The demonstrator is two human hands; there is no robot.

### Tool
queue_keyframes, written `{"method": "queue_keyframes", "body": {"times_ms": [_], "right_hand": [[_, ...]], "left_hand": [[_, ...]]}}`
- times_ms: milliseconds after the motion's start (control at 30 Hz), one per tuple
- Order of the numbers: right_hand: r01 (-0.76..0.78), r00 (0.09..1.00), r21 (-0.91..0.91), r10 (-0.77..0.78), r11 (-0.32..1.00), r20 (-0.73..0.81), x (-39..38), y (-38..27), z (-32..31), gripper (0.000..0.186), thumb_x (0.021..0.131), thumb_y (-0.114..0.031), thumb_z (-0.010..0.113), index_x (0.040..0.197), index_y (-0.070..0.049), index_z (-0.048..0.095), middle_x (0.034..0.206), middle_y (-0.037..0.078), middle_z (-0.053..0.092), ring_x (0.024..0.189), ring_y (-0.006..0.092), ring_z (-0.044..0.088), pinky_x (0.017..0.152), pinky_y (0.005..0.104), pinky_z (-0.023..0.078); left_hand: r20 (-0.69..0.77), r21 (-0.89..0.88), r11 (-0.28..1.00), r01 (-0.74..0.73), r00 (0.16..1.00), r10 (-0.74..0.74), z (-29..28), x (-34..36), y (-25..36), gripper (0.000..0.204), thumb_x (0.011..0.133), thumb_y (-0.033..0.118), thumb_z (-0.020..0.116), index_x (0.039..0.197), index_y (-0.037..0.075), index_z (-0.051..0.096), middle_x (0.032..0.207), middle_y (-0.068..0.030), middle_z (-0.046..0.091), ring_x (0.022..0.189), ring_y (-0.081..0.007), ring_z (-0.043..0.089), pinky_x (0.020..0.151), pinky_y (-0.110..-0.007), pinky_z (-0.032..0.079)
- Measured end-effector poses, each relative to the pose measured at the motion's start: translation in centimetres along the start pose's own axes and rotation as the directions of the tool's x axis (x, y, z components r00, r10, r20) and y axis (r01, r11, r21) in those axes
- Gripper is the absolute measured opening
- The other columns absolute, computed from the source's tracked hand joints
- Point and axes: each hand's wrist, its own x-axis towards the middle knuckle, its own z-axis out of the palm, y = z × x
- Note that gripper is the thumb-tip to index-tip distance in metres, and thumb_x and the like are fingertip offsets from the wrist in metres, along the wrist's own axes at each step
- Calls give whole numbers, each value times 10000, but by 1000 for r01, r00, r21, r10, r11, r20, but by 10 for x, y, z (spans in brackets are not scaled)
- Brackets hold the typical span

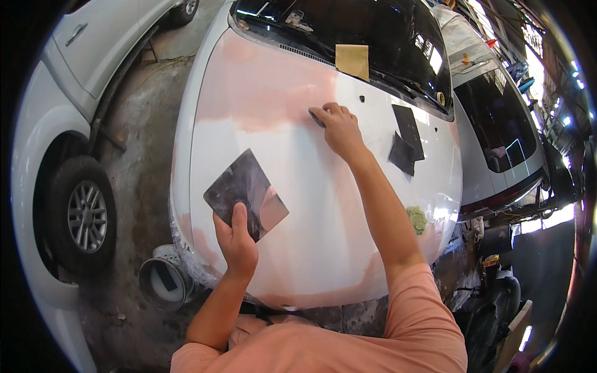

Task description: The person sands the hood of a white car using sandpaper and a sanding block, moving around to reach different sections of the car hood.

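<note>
Spreading pink filler (pixel 272 209) over the hood (pixel 305 180) looks to be the step in hand, judging by how I have both hands set. My right hand (pixel 341 127) has its grip closed, pinching a small dark spreader (pixel 317 118) at the edge of the wide pink patch (pixel 267 84) on the windshield end of the hood; whether the blade actually touches the surface, I can't tell from this view. My left hand (pixel 237 242) has its grip clamped on a dark square board (pixel 236 180) over the near-left part of the hood, thumb on top and the other fingers hidden beneath, some filler on the corner toward the hood's middle. I judge the next move calls for a low, even blade angle and light pressure, to thin the patch's edge without a ridge, with the board held clear of the hood. Two dark sheets (pixel 408 127) and a green lump (pixel 416 219) lie on the hood's right side.
</note>
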Motion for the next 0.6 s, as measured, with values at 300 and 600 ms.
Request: {"method": "queue_keyframes", "body": {"times_ms": [300,600], "right_hand": [[54,998,-38,-55,998,-23,-41,-7,13,530,833,45,543,1268,-242,639,1224,85,587,1208,291,534,1043,485,382],[26,1000,-11,-26,1000,5,-43,-10,12,520,854,64,517,1258,-229,662,1242,82,599,1221,290,544,1045,472,402]], "left_hand": [[-44,50,991,121,992,-119,-38,-12,-6,337,1064,141,492,1353,-29,455,1284,-103,574,1148,-176,552,1033,-311,422],[-18,-4,989,146,989,-146,-26,-15,1,273,1069,148,491,1285,-18,476,1232,-79,594,1088,-136,558,988,-286,439]]}}
